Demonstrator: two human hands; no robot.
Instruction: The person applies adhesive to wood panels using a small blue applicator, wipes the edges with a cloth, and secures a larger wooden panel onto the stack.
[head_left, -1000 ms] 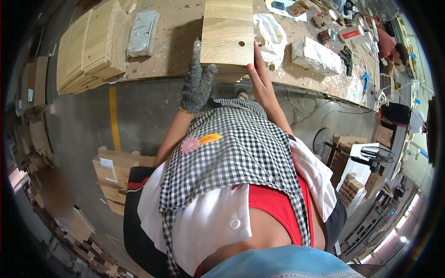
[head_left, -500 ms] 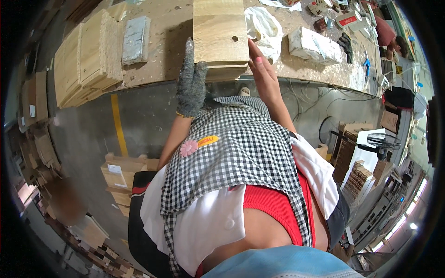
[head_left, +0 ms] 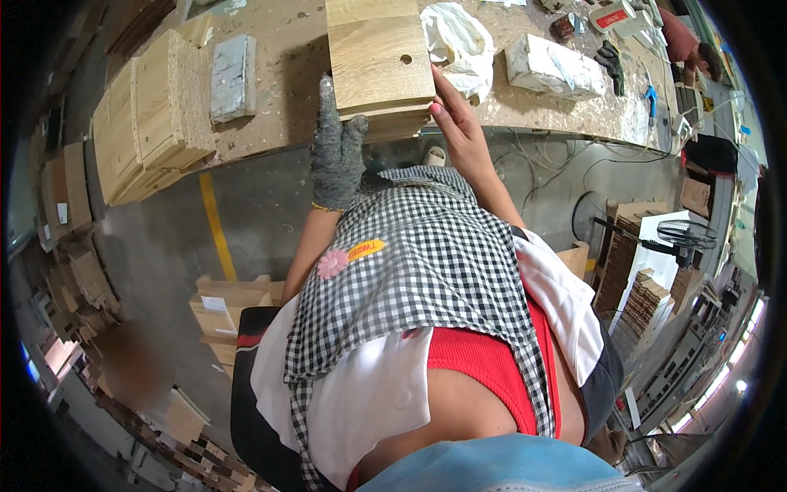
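A stack of pale wooden boards (head_left: pixel 379 61), the top one with a small round hole near its right edge, juts slightly over the near edge of the workbench. My left hand (head_left: pixel 336 156), in a grey knit glove, grips the stack's left side, with its thumb at the near edge. On the other side, my bare right hand (head_left: pixel 461 127) holds the near right corner, fingers along the side and thumb at the front. The fingertips of both hands are partly hidden beside the boards.
Left on the workbench (head_left: pixel 283 82) stand more boards (head_left: pixel 152 115) and a grey-white wrapped block (head_left: pixel 234 78). At right lie a white plastic bag (head_left: pixel 459 49), a white wrapped block (head_left: pixel 553 67) and a dark glove (head_left: pixel 609 67). A black fan (head_left: pixel 687 234) stands further right; another person (head_left: pixel 689 45) is beyond.
My right thumb has shifted onto the near right corner of the boards. The top board sits at a slightly different angle. The whole view has shifted a little.
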